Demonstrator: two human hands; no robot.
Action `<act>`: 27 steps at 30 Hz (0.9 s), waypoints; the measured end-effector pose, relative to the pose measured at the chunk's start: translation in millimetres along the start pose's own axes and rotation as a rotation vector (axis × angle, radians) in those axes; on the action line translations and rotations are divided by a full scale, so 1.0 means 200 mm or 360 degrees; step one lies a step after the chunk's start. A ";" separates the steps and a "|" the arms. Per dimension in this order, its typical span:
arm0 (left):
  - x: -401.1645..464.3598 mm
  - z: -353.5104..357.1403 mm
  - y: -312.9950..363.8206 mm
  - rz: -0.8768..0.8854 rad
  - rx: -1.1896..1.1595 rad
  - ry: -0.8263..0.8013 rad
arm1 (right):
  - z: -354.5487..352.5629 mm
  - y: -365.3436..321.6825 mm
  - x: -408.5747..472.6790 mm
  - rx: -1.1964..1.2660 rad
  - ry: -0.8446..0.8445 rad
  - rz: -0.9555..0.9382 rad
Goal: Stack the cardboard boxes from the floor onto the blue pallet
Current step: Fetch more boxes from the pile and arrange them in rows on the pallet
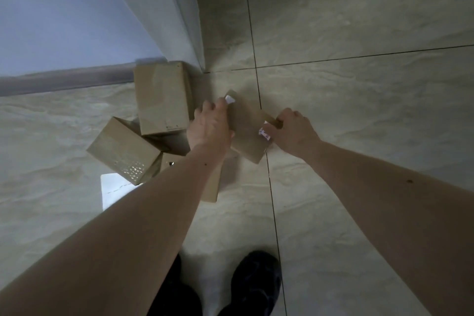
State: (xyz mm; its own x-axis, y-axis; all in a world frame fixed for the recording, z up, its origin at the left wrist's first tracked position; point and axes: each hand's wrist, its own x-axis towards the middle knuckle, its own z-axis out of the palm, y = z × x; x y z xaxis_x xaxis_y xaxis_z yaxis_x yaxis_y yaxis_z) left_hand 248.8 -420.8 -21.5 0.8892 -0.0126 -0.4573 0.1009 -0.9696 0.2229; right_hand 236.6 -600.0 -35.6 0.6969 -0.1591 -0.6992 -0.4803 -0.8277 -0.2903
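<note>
I have my left hand (210,126) and right hand (291,131) clamped on opposite ends of the small box (247,127), right of the tall box (163,99); tilted, it could slip

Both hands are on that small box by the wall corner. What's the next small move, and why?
Probably lift it straight up. The left hand and right hand already clasp opposite ends of the small box, so the grip looks set. The other boxes lie close on the left; rising vertically avoids knocking them. The pallet isn't in view.
</note>
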 end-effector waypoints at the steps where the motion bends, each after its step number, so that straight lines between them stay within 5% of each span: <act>1: 0.03 -0.01 0.02 0.0039 -0.0016 0.0035 | 0.01 0.03 0.00 0.0007 -0.0006 0.0055; 9: 0.03 0.06 0.09 -0.0251 -0.0448 0.0153 | 0.04 0.08 0.00 0.0344 -0.0077 0.0213; 13: 0.01 0.13 0.06 -0.0418 -0.0589 -0.0097 | 0.07 0.01 0.03 0.0745 -0.0170 0.0221; 17: 0.02 0.18 0.05 -0.0360 -0.0727 -0.0319 | 0.15 0.01 0.08 0.0992 -0.0204 0.0167; 27: -0.10 -0.09 0.12 -0.0252 -0.0870 -0.0294 | -0.08 -0.12 -0.14 0.1124 -0.0020 0.0244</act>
State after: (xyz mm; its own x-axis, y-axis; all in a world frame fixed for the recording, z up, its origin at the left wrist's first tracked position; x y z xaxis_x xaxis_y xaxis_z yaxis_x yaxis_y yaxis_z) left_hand 242.4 -438.3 8.8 0.7573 0.0322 -0.6522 0.4843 -0.6976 0.5279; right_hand 237.4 -583.7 2.7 0.5900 -0.2362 -0.7721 -0.8047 -0.2502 -0.5383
